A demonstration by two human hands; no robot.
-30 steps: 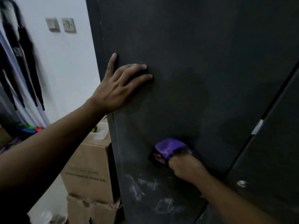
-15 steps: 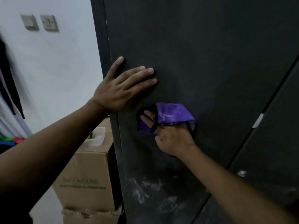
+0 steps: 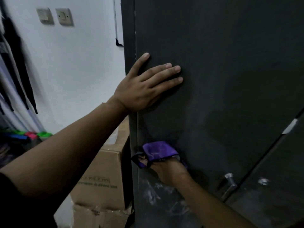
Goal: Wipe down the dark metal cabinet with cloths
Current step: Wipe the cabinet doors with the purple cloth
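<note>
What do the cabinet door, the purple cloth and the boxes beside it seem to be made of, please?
The cabinet door: probably painted metal, matte dark grey, with chalky smears. The purple cloth: soft fabric, perhaps microfibre; it drapes limply. The boxes: brown cardboard, with torn edges.

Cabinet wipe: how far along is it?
Partway. Done: the upper door panel looks evenly dark, no smears visible. In hand: the right hand holds the purple cloth against the door near its left edge, while the left hand lies flat above it. Left: white smears below the cloth, and a pale spot on the neighbouring door.
</note>
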